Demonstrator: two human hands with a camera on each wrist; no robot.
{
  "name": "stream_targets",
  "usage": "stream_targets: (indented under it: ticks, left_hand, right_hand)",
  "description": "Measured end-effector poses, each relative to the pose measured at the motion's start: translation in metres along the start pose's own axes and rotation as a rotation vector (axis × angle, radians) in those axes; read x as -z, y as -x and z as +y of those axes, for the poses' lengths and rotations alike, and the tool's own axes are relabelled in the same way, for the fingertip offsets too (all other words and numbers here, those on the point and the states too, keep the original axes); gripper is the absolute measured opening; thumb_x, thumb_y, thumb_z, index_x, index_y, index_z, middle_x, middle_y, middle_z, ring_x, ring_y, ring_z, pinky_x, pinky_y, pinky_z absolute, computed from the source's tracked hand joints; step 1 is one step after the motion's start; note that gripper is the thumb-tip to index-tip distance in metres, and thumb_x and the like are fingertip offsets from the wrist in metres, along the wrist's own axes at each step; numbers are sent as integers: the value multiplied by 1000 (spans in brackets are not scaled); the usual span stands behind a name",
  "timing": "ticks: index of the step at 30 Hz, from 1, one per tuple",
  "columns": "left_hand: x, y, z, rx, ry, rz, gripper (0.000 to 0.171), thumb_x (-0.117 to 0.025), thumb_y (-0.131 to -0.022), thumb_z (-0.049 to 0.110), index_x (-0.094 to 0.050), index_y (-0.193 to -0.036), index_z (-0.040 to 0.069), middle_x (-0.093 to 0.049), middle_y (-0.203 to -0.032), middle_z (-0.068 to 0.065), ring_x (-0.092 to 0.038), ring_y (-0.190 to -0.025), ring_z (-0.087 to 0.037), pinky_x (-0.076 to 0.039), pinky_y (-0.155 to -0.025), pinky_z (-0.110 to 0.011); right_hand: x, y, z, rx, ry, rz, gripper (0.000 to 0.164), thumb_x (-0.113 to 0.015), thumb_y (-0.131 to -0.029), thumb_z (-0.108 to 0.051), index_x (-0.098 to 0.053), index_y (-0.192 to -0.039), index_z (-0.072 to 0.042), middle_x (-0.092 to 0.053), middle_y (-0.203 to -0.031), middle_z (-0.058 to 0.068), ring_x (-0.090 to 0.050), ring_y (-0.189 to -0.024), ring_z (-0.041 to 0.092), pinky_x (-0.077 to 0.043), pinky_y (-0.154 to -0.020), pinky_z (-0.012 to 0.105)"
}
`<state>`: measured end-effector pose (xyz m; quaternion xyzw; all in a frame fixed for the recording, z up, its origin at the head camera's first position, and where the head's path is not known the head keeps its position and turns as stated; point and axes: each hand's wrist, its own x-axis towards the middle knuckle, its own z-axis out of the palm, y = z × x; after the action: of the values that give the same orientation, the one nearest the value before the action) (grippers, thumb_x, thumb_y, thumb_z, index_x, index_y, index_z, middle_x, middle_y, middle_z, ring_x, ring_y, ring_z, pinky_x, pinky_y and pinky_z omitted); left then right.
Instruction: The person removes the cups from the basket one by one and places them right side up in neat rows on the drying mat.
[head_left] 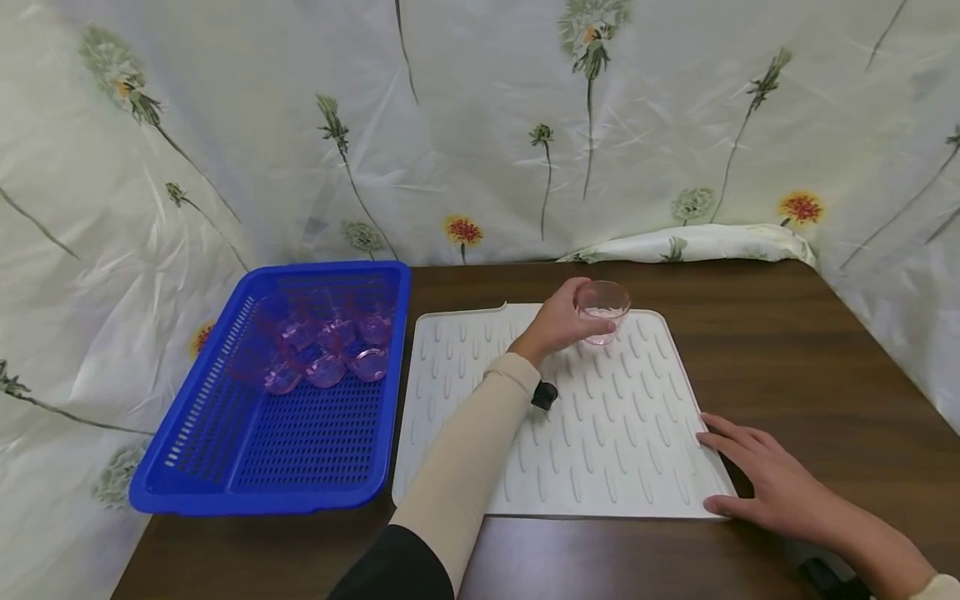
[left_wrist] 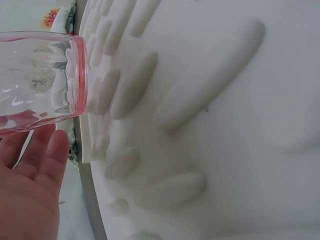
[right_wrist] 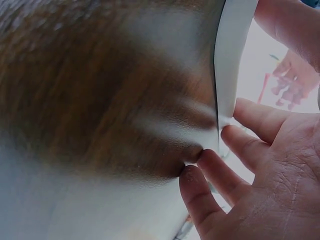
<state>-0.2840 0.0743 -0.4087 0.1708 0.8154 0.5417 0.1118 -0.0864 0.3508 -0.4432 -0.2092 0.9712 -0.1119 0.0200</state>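
My left hand [head_left: 564,321] grips a clear, pink-tinted drinking glass [head_left: 604,302] over the far right part of the white mat [head_left: 600,433]. In the left wrist view the glass [left_wrist: 37,80] shows a pink rim of thick glass at the end toward the mat, with fingers beside it. Whether it touches the mat I cannot tell. My right hand [head_left: 780,483] lies at the mat's right edge, fingers spread. Seen from the right wrist, its fingertips [right_wrist: 192,177] touch the dark table and the mat's border.
To the left stands a blue plastic basket [head_left: 401,358] with several pink-tinted glasses [head_left: 326,367] grouped in its far half. The wooden table [head_left: 757,333] runs along the mat's right side. Floral sheeting [head_left: 480,125] hangs behind, with a rolled fold [head_left: 697,243] on the back edge.
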Motion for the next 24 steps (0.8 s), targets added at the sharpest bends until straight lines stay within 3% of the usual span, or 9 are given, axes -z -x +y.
stream_targets:
  ticks: [4,10,12,17,24]
  left_hand:
    - [-5,0,2,8,-12,-7,84,-82,-80,30,-38,-150,15,-54,-145,-6,-53,-131,-21,-48,-106,-35]
    - [-15,-2,4,-4,-60,-24,83,-82,-80,31,-39,-150,17,-57,-140,-7,-55,-123,-19,-50,-101,-34]
    - [-20,-3,4,-12,-59,-40,83,-82,-81,31,-39,-150,16,-57,-141,-5,-55,-123,-18,-50,-101,-32]
    - [-28,-3,5,-41,-55,-57,79,-81,-82,31,-40,-149,16,-56,-146,0,-54,-129,-18,-49,-103,-29]
    - [-33,-2,7,-44,-65,-55,79,-80,-83,31,-40,-149,17,-56,-146,1,-54,-131,-19,-47,-105,-30]
  right_hand:
    - [0,0,0,8,-5,5,82,-83,-71,-50,-56,-136,-6,-43,-150,16,-46,-121,38,-44,-88,53]
    - [-1,3,1,34,24,58,81,-86,-69,-48,-58,-135,-8,-45,-150,14,-48,-120,35,-39,-87,39]
    - [-1,3,1,30,19,54,82,-86,-69,-48,-58,-135,-8,-45,-150,14,-48,-120,35,-40,-88,40]
    - [0,2,0,9,-11,28,82,-85,-70,-47,-57,-136,-7,-46,-148,18,-46,-121,39,-45,-87,56]
    - [-2,3,2,17,-8,43,82,-85,-70,-47,-57,-136,-8,-47,-146,19,-47,-121,39,-46,-87,55]
